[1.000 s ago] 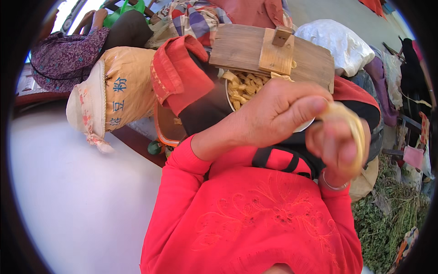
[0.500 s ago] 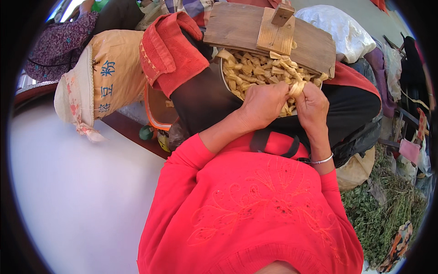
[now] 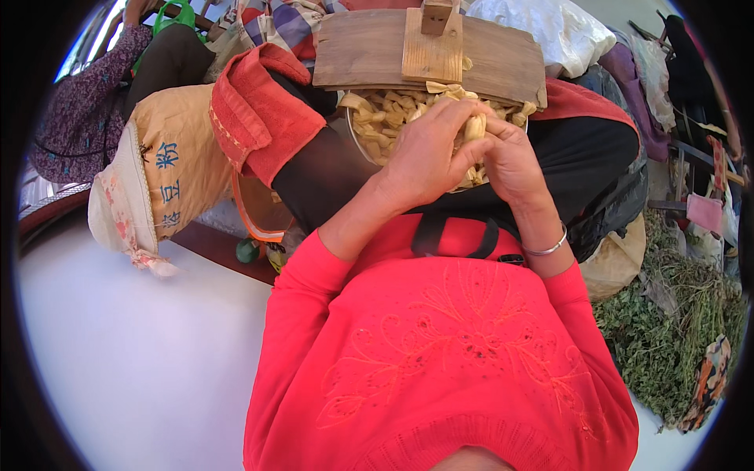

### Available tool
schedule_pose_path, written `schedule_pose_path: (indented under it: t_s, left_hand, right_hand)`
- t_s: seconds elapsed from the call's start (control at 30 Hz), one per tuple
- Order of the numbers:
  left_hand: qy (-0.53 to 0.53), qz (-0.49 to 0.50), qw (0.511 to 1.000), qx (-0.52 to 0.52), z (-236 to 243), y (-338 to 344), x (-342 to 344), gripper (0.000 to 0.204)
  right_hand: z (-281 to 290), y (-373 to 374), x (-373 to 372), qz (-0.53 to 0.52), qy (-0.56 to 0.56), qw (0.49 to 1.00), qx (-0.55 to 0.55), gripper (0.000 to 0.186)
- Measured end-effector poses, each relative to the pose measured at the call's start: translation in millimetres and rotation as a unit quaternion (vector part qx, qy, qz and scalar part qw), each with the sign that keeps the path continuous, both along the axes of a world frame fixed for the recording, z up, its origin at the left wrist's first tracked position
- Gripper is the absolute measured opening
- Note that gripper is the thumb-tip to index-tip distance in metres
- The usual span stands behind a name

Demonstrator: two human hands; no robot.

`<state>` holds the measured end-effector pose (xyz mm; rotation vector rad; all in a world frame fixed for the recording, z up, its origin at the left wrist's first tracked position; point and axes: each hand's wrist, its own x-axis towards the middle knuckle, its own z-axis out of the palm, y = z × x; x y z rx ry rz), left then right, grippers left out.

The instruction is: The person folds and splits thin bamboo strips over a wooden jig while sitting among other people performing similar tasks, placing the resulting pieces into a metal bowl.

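My left hand (image 3: 420, 153) and my right hand (image 3: 514, 161) meet over a bowl (image 3: 357, 143) in my lap. Between their closed fingers is a pale yellow knotted strip (image 3: 474, 129), which looks like tofu skin. Its upper end shows between the hands, and the fingers hide part of it. Many similar knotted strips (image 3: 381, 118) fill the bowl beneath my hands. Across the bowl's far side lies a wooden board (image 3: 353, 49), with a lighter wood piece (image 3: 433, 55) and a small block on top.
A red towel (image 3: 263, 118) drapes over my left knee. Left of it stands a tan sack (image 3: 188, 118), with an orange-rimmed container (image 3: 255, 204) nearby. A white plastic bag (image 3: 542, 35) lies beyond the board. Cut green plants (image 3: 667, 337) are heaped at right. Another person's patterned sleeve (image 3: 86, 102) shows far left.
The view has shifted slightly. My fingers have come together and now cover more of the knotted strip, with its end upright between them; before, my hands gripped it from either side.
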<state>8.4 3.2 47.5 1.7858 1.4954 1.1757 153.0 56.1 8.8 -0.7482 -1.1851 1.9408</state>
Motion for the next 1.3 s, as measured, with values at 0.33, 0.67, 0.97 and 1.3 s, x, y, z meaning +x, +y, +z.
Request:
schedule_pose_path:
  t_s: [0.33,0.67,0.97,1.3]
  left_hand:
    - [-0.398,0.024,0.904,-0.154,-37.9,28.3,1.6,0.02]
    - [0.052,0.09,0.993,0.061,-32.9,-13.1,-25.6,0.01]
    - [0.004,-0.001,0.998,0.064,-13.9,20.0,-32.3,0.012]
    - [-0.293,-0.018,0.941,-0.169,-27.0,55.1,-72.2,0.009]
  right_hand:
    - [21.0,5.9,-11.3,-0.179,-0.197,0.879,0.395,0.009]
    - [5.8,37.6,3.8,-0.18,-0.041,0.97,0.156,0.026]
    - [61.2,73.1,1.5,0.244,-0.194,0.95,0.026,0.024]
    - [37.0,98.1,-12.9,0.108,-0.162,0.977,0.087,0.012]
